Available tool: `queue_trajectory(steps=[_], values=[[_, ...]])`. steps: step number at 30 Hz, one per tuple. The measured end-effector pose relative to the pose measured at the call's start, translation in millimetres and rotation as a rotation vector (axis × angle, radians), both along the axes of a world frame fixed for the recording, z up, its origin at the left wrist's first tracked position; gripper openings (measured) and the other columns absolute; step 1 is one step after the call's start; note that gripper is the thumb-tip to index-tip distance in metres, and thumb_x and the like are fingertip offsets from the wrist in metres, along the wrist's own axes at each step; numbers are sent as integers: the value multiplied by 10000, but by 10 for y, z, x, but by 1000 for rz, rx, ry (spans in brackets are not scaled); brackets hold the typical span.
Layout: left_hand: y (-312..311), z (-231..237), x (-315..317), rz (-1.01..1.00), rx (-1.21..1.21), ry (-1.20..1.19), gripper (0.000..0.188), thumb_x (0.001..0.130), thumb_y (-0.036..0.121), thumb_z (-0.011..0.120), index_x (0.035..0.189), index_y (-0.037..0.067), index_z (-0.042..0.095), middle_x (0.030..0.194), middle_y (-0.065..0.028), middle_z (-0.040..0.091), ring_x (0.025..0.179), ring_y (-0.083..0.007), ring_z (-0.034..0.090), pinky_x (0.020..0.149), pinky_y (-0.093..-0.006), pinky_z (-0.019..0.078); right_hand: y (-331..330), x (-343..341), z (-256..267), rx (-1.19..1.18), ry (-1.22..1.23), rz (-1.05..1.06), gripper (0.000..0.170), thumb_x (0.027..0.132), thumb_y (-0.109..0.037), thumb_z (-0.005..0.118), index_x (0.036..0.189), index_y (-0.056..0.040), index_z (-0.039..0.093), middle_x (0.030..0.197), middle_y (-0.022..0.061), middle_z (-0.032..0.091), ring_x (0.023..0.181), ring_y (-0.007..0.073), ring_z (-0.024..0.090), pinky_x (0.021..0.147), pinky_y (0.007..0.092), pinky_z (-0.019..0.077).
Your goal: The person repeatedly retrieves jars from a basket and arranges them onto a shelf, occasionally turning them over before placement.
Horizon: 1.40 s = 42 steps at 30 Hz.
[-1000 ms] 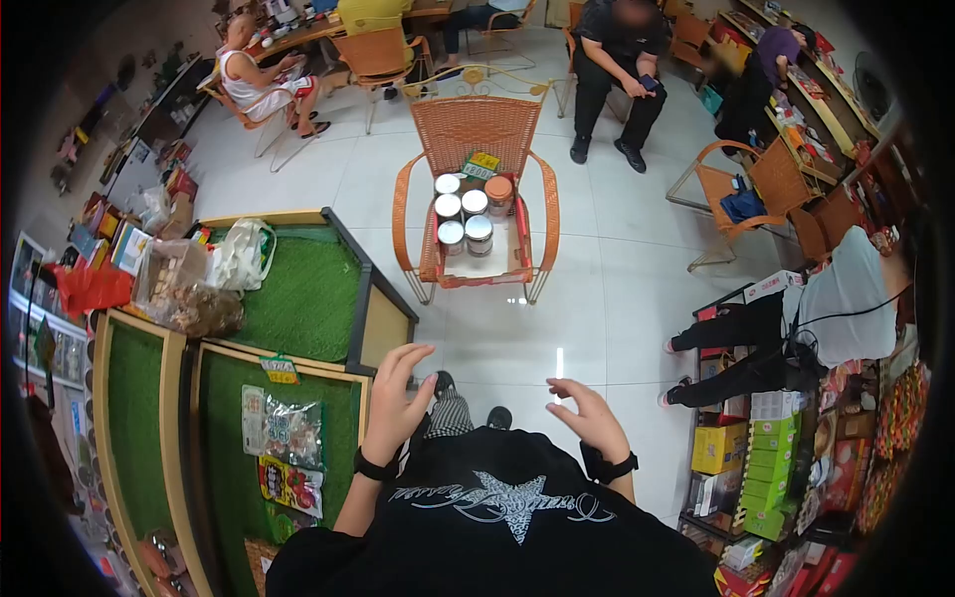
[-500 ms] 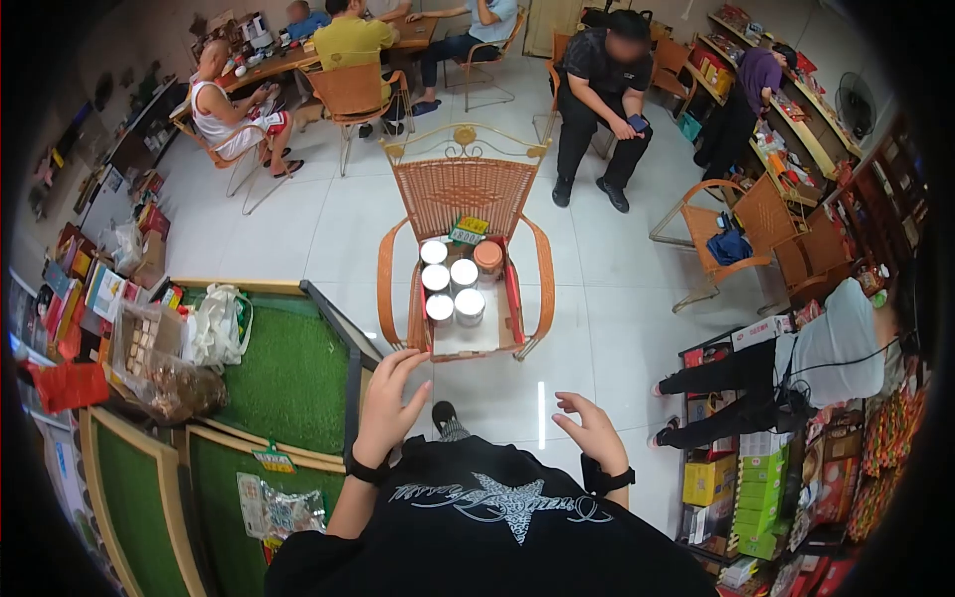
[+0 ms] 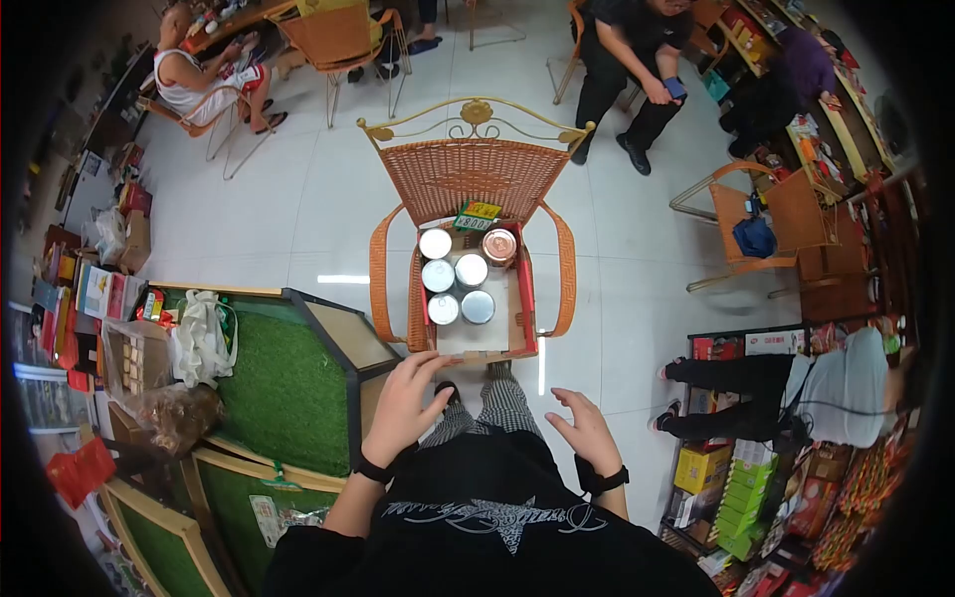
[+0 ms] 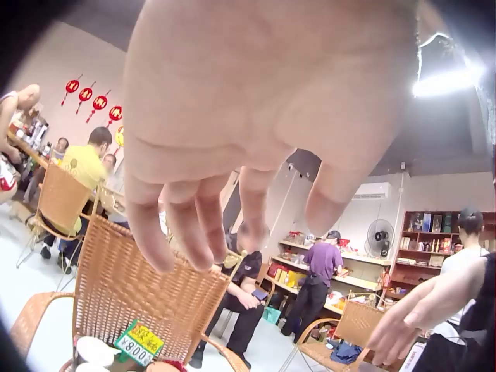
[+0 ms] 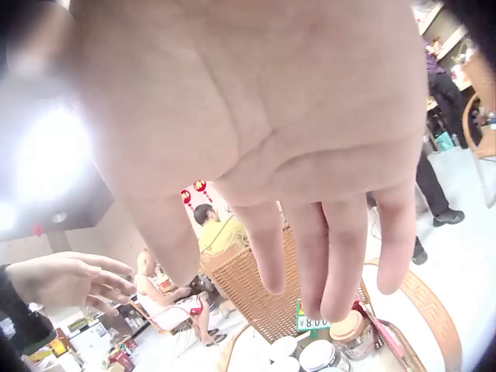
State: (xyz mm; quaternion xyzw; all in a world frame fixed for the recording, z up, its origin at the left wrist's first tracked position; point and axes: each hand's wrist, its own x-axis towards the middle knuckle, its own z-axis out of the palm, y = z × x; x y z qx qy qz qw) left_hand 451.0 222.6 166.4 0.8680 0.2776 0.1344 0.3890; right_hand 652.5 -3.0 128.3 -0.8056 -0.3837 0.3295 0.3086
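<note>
A wicker armchair (image 3: 477, 169) faces me, bearing a shallow red-sided cardboard box (image 3: 528, 298). In the box stand several cans with white or silver lids, one front can (image 3: 477, 307) among them, and a jar with a copper-orange lid (image 3: 499, 245). A yellow-and-green price tag (image 3: 477, 216) stands at the back of the box. My left hand (image 3: 403, 413) is held out, fingers relaxed, its fingertips overlapping the box's front edge in the head view. Lower right of the box hangs my right hand (image 3: 589, 433), fingers loosely spread. Neither hand holds anything.
To the left is a low display stand with green turf (image 3: 279, 368), bearing a white plastic bag (image 3: 202, 338). Another wicker chair (image 3: 771, 219) stands at the right. A person sits beyond the armchair; another stands by stocked shelves (image 3: 766, 448) at the right.
The armchair with its box of cans now appears larger and closer to my hands. The turf stand has shifted left and down in view. Both hands stay raised with nothing in them.
</note>
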Motion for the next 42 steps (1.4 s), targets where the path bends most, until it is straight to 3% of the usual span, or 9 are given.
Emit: queue_trajectory(steps=[11,15,18,21,26,33,37,40,42], values=[[789,-1550,1595,1,-233,127,457,802,188,682,1204,24,542,1147,-170,554,1057,-351,554,900,-415,454,1844,1527,-1266,-139,-218,436,516,819,-260,672,1242,-23,497,1052,193,608,944,355,582,798,437,455],[1159,-2299,2147,46,-254,247,472,777,172,677,1204,20,547,1110,-183,560,1059,-361,541,916,-415,445,2488,1925,-1943,-93,-367,465,558,758,-225,693,1232,-15,485,1017,153,573,983,324,565,839,440,438],[1359,-2719,2463,139,-282,324,507,760,194,685,1213,12,547,1114,-204,562,1075,-368,537,928,-414,442,2804,2057,-2366,-234,-295,480,622,732,-204,699,1266,-7,448,1119,174,561,1055,335,540,899,437,416],[1432,-3026,2687,237,-317,393,589,734,229,710,1239,-11,522,1133,-222,560,1086,-380,531,940,-426,437,2939,2041,-2687,-196,-450,441,707,710,-210,715,1313,8,415,1233,186,520,1134,333,498,984,428,375],[1303,-3418,2838,319,-292,509,802,704,275,727,1352,-32,367,1243,-219,515,1130,-390,510,971,-463,407,3023,1984,-3007,-176,-672,564,891,640,-205,764,1394,9,341,1254,168,484,1182,297,454,1073,459,293],[1240,-3380,2864,379,-373,516,880,686,293,736,1393,-14,311,1345,-204,442,1226,-371,452,1032,-442,353,3018,2021,-3143,-178,-555,514,1016,565,-247,830,1400,17,314,1225,160,475,1185,292,463,1102,472,241],[1217,-3393,2868,386,-422,526,938,666,314,752,1413,-13,289,1376,-212,410,1285,-383,388,1073,-460,302,3050,2065,-3087,-228,-479,542,1070,515,-256,874,1388,9,315,1232,162,474,1166,303,476,1059,463,276],[1256,-3238,2894,332,-232,551,991,642,331,770,1428,-15,275,1363,-218,411,1320,-406,332,1088,-493,272,3061,2080,-2887,-153,-424,477,1089,488,-261,892,1376,9,322,1225,178,480,1155,326,477,1019,453,309],[1271,-3043,2784,279,-176,372,1000,633,332,773,1431,-14,279,1363,-220,397,1341,-425,287,1098,-514,250,3012,2086,-2595,-148,-360,411,1045,515,-223,872,1373,-2,319,1230,183,480,1156,334,468,1008,452,321]])
